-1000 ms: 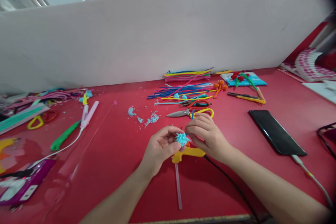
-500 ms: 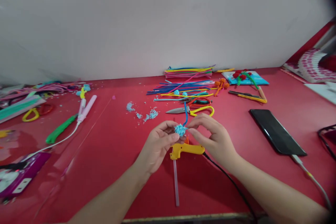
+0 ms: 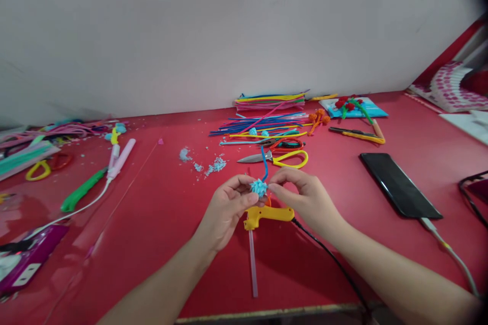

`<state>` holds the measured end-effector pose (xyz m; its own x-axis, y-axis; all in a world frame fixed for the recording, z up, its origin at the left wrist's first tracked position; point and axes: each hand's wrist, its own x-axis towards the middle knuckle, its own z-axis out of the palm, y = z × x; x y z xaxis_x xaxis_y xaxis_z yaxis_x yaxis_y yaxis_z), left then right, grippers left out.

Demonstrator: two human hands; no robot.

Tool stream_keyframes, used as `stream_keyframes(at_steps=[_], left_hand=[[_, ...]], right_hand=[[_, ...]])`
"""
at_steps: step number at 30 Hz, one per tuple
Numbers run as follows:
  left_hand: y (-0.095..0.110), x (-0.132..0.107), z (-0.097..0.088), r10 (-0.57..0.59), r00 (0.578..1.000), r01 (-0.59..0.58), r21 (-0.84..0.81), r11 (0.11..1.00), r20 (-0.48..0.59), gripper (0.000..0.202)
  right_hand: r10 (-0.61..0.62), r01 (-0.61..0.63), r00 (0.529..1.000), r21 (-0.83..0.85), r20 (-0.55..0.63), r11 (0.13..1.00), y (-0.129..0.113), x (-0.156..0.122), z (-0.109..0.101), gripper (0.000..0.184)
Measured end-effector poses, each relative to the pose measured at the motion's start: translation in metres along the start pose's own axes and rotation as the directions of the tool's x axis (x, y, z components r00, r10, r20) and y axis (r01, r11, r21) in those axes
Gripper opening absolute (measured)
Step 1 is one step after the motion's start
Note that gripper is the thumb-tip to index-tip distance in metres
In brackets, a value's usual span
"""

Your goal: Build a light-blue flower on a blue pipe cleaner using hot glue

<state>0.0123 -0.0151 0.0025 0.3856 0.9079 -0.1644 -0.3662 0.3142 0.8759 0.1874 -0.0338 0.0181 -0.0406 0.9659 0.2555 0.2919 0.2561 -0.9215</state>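
A small spiky light-blue pipe-cleaner ball (image 3: 258, 188) with a darker blue pipe-cleaner stem (image 3: 264, 162) is held above the table. My left hand (image 3: 231, 208) grips the ball from the left, thumb in front and fingers behind. Thumb and index finger of my right hand (image 3: 305, 198) pinch at the ball's right edge. Below the hands lies a yellow hot glue gun (image 3: 272, 213), a clear glue stick (image 3: 253, 264) poking out toward me. Just beyond them are yellow-handled scissors (image 3: 292, 159); the stem's top reaches in front of their blades.
Pipe cleaners (image 3: 263, 124) lie in bundles at the back, with light-blue clippings (image 3: 216, 165) to their left. A black phone (image 3: 400, 185) is plugged in at right. On the left are a pink hot tool (image 3: 124, 157), a green handle (image 3: 84, 190) and a purple power strip (image 3: 36, 259).
The view has shifted slightly, moving the table items a little left in the picture. My right fingertips have turned slightly at the ball's edge; my left hand keeps its hold.
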Motion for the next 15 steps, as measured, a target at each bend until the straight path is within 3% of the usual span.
stream_keyframes(at_steps=[15], left_hand=[[0.0003, -0.0010, 0.0017, 0.026, 1.000, -0.026, 0.031, 0.999, 0.008, 0.021]], right_hand=[[0.043, -0.044, 0.999, 0.034, 0.015, 0.998, 0.0048, 0.0019, 0.0025, 0.013]])
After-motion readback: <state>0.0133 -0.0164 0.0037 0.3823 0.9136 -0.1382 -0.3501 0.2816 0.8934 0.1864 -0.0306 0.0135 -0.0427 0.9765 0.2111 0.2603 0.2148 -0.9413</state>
